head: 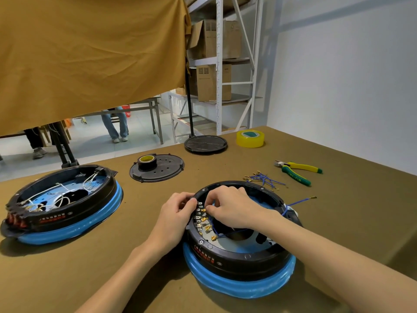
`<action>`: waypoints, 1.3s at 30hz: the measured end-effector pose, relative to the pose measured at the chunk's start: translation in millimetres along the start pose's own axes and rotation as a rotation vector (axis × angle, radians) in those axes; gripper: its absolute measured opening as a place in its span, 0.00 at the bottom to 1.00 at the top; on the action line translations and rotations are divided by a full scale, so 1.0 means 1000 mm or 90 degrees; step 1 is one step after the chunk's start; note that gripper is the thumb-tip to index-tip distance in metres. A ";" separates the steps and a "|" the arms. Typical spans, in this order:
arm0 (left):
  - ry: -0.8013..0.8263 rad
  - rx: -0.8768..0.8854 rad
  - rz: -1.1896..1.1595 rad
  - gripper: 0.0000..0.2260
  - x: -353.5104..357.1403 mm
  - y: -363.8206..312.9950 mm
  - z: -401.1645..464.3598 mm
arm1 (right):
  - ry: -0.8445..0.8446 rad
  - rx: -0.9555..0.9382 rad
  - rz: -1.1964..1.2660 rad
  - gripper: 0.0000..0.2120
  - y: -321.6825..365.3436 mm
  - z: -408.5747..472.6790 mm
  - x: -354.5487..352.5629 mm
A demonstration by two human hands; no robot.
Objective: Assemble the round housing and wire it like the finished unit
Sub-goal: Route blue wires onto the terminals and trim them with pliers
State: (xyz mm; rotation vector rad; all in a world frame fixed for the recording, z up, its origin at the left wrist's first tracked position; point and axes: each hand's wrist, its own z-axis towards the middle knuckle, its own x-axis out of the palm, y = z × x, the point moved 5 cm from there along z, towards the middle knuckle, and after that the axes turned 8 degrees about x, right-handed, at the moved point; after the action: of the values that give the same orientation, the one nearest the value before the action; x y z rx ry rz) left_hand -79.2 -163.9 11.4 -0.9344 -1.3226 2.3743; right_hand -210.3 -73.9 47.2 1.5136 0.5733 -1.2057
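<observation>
You were mid-wiring: round housing (239,256) sat on the tabletop (112,267) before you. Right hand (234,205) fingers pinched a connector at the terminal row (199,219); left hand (174,213) gripped the rim. Next, probably seat it firmly.

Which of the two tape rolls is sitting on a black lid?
The small black roll, on the perforated lid; the big yellow roll lies straight on the table.
</observation>
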 end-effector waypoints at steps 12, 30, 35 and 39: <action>-0.013 0.001 0.351 0.17 -0.019 -0.040 -0.003 | -0.033 -0.036 -0.012 0.06 0.002 -0.006 -0.001; 0.388 0.029 0.202 0.38 -0.030 -0.044 0.005 | -0.014 -0.054 0.032 0.08 0.011 -0.005 0.005; 0.354 0.018 0.196 0.36 -0.033 -0.036 0.008 | -0.002 -0.054 0.058 0.07 0.009 -0.004 0.006; 0.339 0.021 0.229 0.24 -0.033 -0.031 0.010 | -0.001 -0.050 0.063 0.08 0.008 -0.003 0.004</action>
State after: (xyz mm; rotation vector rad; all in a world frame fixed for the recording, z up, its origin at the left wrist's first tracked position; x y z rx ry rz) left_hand -63.6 -170.8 54.0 -1.7631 -0.9647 2.1296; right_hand -201.1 -74.8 46.8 1.4578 0.5319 -1.0967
